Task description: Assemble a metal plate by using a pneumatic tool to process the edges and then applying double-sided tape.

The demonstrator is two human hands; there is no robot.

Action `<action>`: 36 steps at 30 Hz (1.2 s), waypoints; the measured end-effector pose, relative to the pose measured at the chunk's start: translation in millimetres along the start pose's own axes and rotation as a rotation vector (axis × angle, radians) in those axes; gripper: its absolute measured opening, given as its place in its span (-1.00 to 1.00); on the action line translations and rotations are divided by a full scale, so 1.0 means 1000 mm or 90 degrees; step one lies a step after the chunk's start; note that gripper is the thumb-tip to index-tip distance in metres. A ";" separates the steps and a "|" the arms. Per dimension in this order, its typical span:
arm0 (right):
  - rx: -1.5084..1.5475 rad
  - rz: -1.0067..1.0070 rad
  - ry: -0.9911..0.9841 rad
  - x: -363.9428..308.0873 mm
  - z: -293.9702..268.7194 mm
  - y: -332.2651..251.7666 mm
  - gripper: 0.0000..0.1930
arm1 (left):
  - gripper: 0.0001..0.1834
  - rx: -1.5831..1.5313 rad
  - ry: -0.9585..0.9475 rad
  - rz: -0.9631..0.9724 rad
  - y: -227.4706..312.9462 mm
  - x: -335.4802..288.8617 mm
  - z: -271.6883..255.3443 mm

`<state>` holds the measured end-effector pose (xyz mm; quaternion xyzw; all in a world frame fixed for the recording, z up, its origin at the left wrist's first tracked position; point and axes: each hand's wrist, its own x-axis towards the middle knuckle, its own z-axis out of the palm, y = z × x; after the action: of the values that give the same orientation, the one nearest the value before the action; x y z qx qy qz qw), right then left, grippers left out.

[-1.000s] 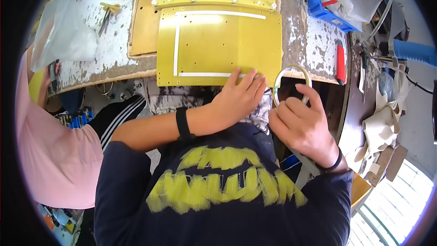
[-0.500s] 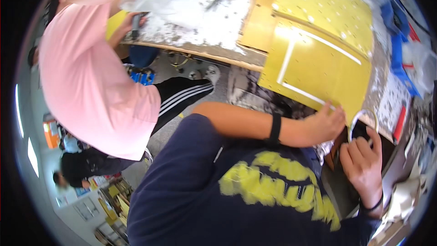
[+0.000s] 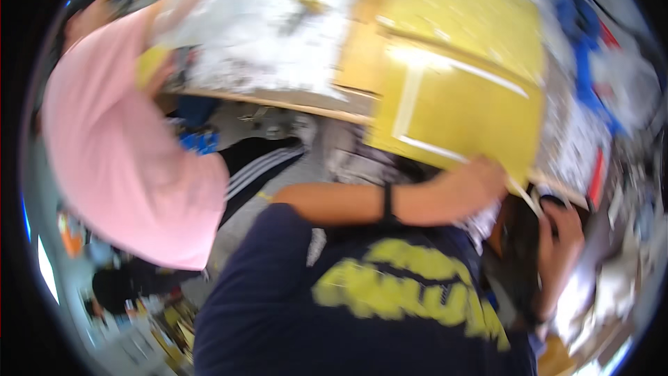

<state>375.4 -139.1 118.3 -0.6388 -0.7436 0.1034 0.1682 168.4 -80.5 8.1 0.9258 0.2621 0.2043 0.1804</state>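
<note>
A yellow panel point(image 3: 473, 108) with small holes lies at the near edge of the bench, bearing strips of white tape point(image 3: 409, 97) along three sides. My left hand point(image 3: 480, 182) rests at the panel's near edge, over the end of the front strip; motion smears its fingers. From there a narrow length of tape point(image 3: 525, 196) runs off the panel toward my right hand point(image 3: 560, 233). That hand, just beyond the panel's near right corner, is closed around the tape's far part. A dark round shape beside its fingers is too blurred to name.
Another yellow panel point(image 3: 463, 3) lies behind, with a tan board point(image 3: 358, 45) to its left. Blue bins point(image 3: 602, 87) and a red-handled thing point(image 3: 596, 177) stand right. A co-worker in a pink shirt point(image 3: 132, 146) works at left near clear plastic point(image 3: 216, 14).
The tape by my right hand has gone from a wide loop to a nearly straight length. My right hand has dropped slightly. The whole view has shifted and blurred.
</note>
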 end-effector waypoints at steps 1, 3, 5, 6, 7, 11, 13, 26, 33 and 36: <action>0.047 0.034 0.012 0.001 0.002 -0.001 -0.86 | -0.71 -0.115 0.070 -0.006 -0.003 -0.004 -0.002; 0.085 0.079 0.026 0.002 0.005 0.008 -0.87 | -0.68 -0.131 0.118 -0.027 -0.011 0.004 -0.009; 0.112 0.096 0.054 -0.002 0.012 0.021 -0.86 | -0.64 -0.163 0.086 -0.110 -0.013 0.017 -0.021; 0.121 0.115 0.048 -0.001 0.015 0.022 -0.85 | -0.56 -0.095 0.067 -0.154 -0.016 0.013 -0.019; 0.138 0.136 0.038 -0.001 0.016 0.023 -0.85 | -0.56 -0.106 0.067 -0.145 -0.016 0.015 -0.014; 0.150 0.162 0.009 0.000 0.008 0.024 -0.86 | -0.36 -0.038 0.004 -0.247 -0.018 0.024 -0.006; 0.154 0.159 0.003 0.002 0.006 0.025 -0.86 | -0.31 0.001 0.003 -0.278 -0.013 0.030 -0.003; 0.020 -0.140 0.012 0.015 0.003 0.010 -0.83 | -0.20 0.038 -0.035 -0.337 -0.017 0.040 0.004; -0.121 -0.324 -0.031 0.017 0.006 -0.026 -0.82 | -0.17 -0.027 0.065 -0.319 -0.025 0.031 0.037; -0.143 -0.334 -0.062 0.009 -0.002 -0.026 -0.85 | -0.13 -0.093 0.012 -0.328 -0.011 0.040 0.020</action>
<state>351.3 -134.9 130.8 -0.4339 -0.8973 0.0041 0.0816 204.4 -53.4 -2.5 0.8111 0.4754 0.1788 0.2901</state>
